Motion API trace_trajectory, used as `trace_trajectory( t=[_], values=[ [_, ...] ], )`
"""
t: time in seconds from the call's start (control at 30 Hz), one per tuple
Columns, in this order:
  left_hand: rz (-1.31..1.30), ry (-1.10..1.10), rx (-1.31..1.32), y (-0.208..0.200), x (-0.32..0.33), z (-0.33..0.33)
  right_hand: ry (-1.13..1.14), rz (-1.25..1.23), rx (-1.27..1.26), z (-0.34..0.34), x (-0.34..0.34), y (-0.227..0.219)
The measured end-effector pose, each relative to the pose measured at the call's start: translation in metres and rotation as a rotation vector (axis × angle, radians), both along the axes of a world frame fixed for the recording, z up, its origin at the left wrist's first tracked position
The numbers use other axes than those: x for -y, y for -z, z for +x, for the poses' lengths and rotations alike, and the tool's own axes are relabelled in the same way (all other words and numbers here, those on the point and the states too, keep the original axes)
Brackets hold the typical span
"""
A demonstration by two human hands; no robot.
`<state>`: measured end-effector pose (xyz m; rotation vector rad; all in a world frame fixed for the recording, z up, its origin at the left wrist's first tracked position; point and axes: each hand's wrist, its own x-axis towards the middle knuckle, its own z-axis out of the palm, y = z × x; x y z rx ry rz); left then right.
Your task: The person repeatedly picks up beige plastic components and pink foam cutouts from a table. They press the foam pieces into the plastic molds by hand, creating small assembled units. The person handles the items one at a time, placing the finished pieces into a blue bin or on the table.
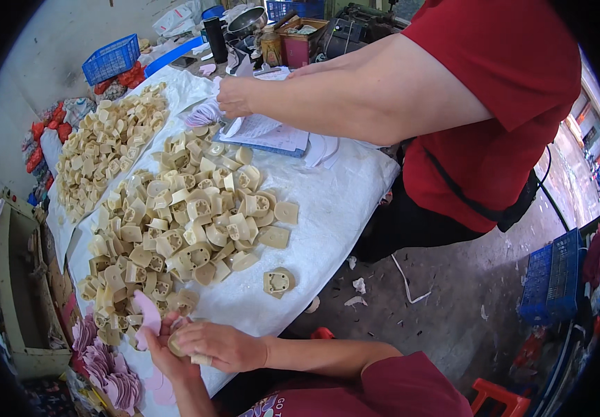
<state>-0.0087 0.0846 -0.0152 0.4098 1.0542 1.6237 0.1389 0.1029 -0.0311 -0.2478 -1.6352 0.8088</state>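
My left hand (170,356) is closed at the table's near left edge, a curved pink piece of thin sheet (148,316) standing up from its fingers. Against it, my right hand (216,344) is closed on a small beige plastic piece (176,343), partly hidden by the fingers. A large heap of beige hollow plastic pieces (188,215), shaped like shoe heels, lies just beyond both hands. One such piece (278,282) sits apart to the right. Stacks of pink cut pieces (109,372) lie left of my left hand, and more pink pieces (161,388) rest beside my forearm.
A co-worker in red stands across on the right, one hand (236,97) over papers on a blue clipboard (265,144). A second beige heap (102,156) covers the far left of the white sheet (327,222). Blue crates (550,278) and a red stool (500,397) are at right.
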Motion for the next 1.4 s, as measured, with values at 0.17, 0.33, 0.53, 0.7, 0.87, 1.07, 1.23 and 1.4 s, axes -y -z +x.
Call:
trace_trajectory(
  t=[0.17,0.33,0.53,0.7,0.87,1.07,1.23,1.4],
  values=[
    [-0.213,0.087,0.14,-0.03,0.008,0.002,-0.053,0.206,0.091,-0.002,0.0,-0.006],
    [-0.168,0.097,0.108,-0.044,0.016,0.001,-0.116,0.326,0.082,-0.006,-0.002,-0.007],
    [-0.113,0.05,0.16,-0.033,0.02,-0.006,-0.107,0.21,0.082,-0.015,-0.001,-0.011],
    [0.06,-0.029,0.126,-0.032,0.02,0.009,-0.005,-0.166,0.01,-0.033,0.009,-0.024],
    [0.004,-0.193,0.07,-0.044,0.014,0.013,-0.002,-0.513,0.012,-0.019,0.001,-0.038],
    [0.075,-0.118,0.023,-0.004,0.035,-0.026,0.394,-0.029,0.542,0.028,-0.037,0.029],
    [0.052,-0.244,-0.106,-0.007,0.037,-0.021,0.371,-0.018,0.84,0.048,-0.018,0.03],
    [0.101,-0.283,-0.264,-0.006,0.045,-0.023,0.374,-0.141,0.456,0.049,-0.009,0.001]
  ],
)
